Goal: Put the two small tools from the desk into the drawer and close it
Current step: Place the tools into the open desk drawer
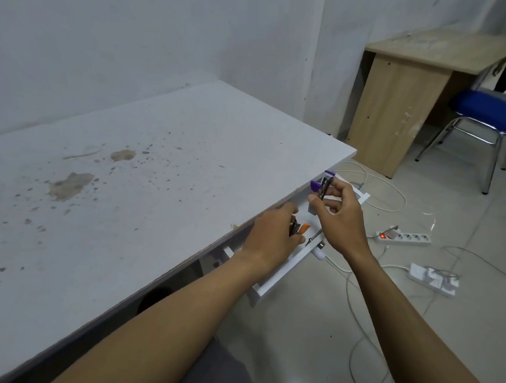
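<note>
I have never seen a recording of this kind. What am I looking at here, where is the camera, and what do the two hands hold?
There is no machine here: these are a person's two bare hands. The single picture comes from a camera worn on the person's head. It looks forward and down, so both arms reach in from the bottom edge.

The big white surface is a desk, marked with brown stains. Under its near edge a white drawer stands open.

The left hand holds an orange tool low over the drawer. The right hand pinches a purple tool a little higher.

On the floor behind lie power strips and cables. A blue chair stands by a wooden table.
</note>
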